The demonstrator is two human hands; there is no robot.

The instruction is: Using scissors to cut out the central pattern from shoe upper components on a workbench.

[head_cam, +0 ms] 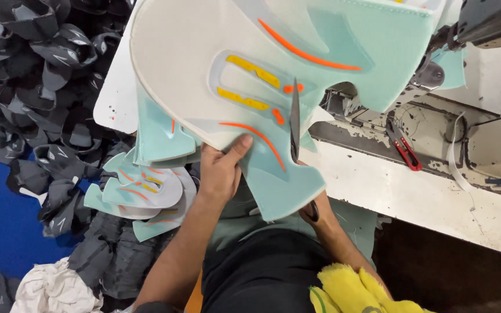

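My left hand [221, 168] grips the lower edge of a large shoe-upper panel [204, 58], white and mint green with orange and yellow stripes, thumb on top. The panel is lifted toward the camera and tilted. My right hand is almost wholly hidden under the panel; only its forearm [343, 237] shows. It holds black scissors [294, 122], whose blades lie up across the panel and whose handle loop [311, 210] peeks out below the panel's edge.
A stack of matching mint panels [140, 191] lies at lower left, beside heaps of grey and black shoe parts [42, 75]. A sewing machine [482, 23] sits at upper right on a worn white table [413, 197] with red thread snips [404, 148]. Yellow cloth [355, 290] rests on my lap.
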